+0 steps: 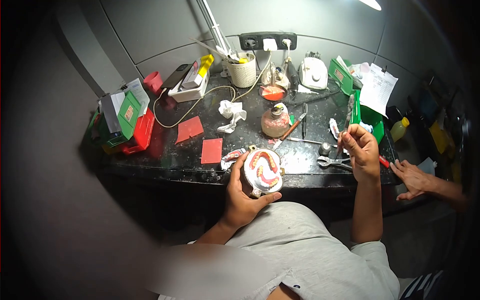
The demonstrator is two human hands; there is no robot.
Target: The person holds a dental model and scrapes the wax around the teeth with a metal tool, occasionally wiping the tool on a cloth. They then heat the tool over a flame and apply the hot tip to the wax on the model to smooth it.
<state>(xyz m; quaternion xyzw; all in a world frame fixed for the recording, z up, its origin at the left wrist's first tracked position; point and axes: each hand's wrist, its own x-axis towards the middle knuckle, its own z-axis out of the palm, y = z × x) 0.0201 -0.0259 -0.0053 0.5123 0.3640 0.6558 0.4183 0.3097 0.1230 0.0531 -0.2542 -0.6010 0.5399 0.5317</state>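
Note:
My left hand (pixel 241 197) is wrapped round a round metal denture flask (pixel 248 178), close to my body at the table's front edge. Set in the flask's white plaster are two curved rows of teeth on red wax (pixel 263 161). My right hand (pixel 361 147) is raised at the right, its thumb and fingers pinched together. Something thin and dark shows at those fingertips, too small to name. Below that hand lie metal pliers (pixel 334 161) and a small metal cylinder (pixel 325 148). Behind the flask stands a glass spirit burner (pixel 275 123).
Red wax sheets (pixel 211 151), crumpled tissue (pixel 232 115) and a wood-handled knife (pixel 293 127) lie on the black table. A white cable (pixel 205 96) crosses the back. Green and red bins (pixel 140 131) stand left. Another person's hand (pixel 412 178) rests at the right edge.

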